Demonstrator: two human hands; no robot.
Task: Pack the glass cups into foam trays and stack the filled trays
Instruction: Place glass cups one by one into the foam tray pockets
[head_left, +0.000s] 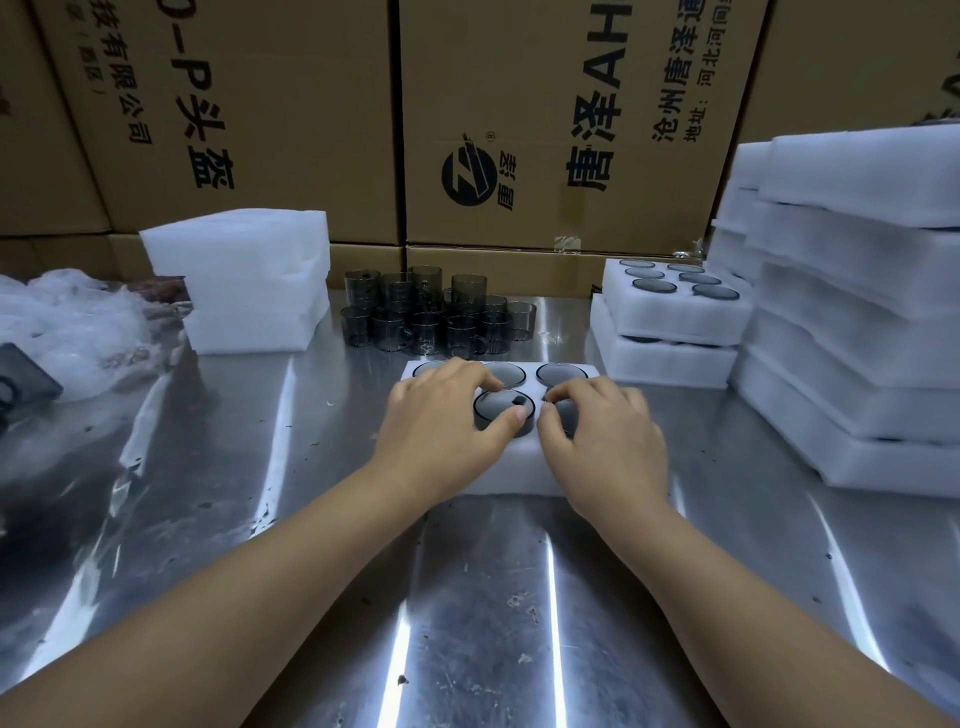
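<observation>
A white foam tray (511, 470) lies on the steel table in front of me, with dark glass cups sunk in its holes. My left hand (441, 421) grips the rim of the front middle cup (498, 408) between thumb and fingers. My right hand (602, 436) curls its fingers round the front right cup (566, 415), which it mostly hides. Two more cups (561, 373) show in the tray's back row. A cluster of loose smoky glass cups (436, 312) stands behind the tray.
Filled trays (675, 317) are stacked at right, with a taller foam stack (852, 312) beyond. A pile of foam pieces (244, 280) sits at back left, crumpled plastic wrap (67, 322) at far left. Cardboard boxes (519, 130) wall the back.
</observation>
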